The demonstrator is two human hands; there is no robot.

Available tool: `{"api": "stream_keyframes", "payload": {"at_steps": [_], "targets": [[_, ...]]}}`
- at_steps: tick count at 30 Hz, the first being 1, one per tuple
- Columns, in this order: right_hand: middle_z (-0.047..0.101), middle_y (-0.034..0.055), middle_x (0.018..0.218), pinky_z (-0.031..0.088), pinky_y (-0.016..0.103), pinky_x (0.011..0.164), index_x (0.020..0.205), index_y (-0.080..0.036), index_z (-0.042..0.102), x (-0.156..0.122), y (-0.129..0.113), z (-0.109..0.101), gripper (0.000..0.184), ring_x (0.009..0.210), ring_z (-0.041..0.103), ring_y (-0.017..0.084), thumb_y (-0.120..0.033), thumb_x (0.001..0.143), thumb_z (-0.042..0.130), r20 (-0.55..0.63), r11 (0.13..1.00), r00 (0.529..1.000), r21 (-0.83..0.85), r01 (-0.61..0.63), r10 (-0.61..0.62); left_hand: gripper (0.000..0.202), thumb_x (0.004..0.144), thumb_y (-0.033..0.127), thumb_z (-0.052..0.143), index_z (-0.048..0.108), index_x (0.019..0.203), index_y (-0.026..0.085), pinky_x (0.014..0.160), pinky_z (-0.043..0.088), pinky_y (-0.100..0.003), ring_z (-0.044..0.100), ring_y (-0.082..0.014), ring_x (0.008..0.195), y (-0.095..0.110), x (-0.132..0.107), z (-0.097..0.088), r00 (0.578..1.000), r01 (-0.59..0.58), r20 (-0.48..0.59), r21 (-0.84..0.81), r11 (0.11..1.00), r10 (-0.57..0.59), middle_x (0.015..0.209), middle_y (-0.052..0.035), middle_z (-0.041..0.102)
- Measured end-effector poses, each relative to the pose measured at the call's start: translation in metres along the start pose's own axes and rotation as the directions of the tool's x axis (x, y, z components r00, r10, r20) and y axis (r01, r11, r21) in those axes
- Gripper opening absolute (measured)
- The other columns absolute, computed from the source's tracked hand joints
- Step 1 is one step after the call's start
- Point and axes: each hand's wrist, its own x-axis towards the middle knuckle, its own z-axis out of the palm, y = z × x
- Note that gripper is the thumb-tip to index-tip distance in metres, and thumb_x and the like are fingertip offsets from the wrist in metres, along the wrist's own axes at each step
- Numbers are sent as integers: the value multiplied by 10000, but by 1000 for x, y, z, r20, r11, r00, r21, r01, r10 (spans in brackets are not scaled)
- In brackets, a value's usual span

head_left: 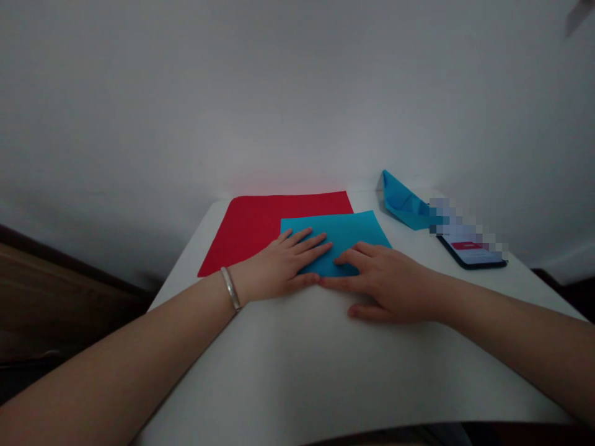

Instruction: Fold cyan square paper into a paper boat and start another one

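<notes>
A blue sheet of paper (341, 229) lies on the white table, its left part overlapping a larger red sheet of paper (246, 223). My left hand (283, 263) rests flat on the blue sheet's left side, fingers spread; a silver bangle circles that wrist. At the sheet's near edge, my right hand (385, 282) has its index finger stretched along the edge, the tip by my left thumb. Its other fingers are slightly bent on the paper, and its thumb lies apart on the table. Neither hand grasps anything. Parts of the blue sheet are hidden under both hands.
Toward the back right of the white table (297, 371) stands a folded blue paper boat (406, 201). Beside it lies a phone (471, 251) with a lit screen, partly blurred out. A pale wall (288, 93) rises behind the table. Brown wooden furniture (56, 303) is at the left.
</notes>
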Motion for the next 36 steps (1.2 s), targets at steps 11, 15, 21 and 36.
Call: {"api": "stream_keyframes", "payload": {"at_steps": [11,15,21,36], "targets": [[541,48,1364,496,399,816,1283,-295,556,-18,-5,-17,386,1143,536,273,-375,917,465,75,999,997,-41,-33,36,674,925,538,417,128,1495,321,1135,109,-544,14,-312,1446,-3,-12,-9,994,8,113,-36,999,-4,1582,-56,23],[561,41,1351,528,398,749,1198,-283,626,-24,-5,-22,339,1098,585,288,-367,918,454,155,990,980,-85,-115,127,701,917,560,413,99,1498,326,1129,90,-558,-28,-329,1441,-7,-12,-8,991,12,134,-50,999,-5,1577,-85,-38],[584,23,1321,540,453,689,1058,-301,707,-35,-3,-27,290,1058,617,336,-365,887,482,274,953,913,-111,-282,302,819,844,627,492,88,1496,340,1108,123,-585,-71,-401,1414,-10,-13,-10,967,173,202,-77,982,-155,1560,-146,-109],[669,164,646,416,407,431,712,-182,704,-44,-10,-21,267,563,634,329,-377,809,549,239,796,766,-300,-526,597,1132,647,788,556,124,1509,194,1081,216,-577,75,-452,1408,-20,-19,-8,952,285,112,14,958,-285,1553,-234,54]]}}
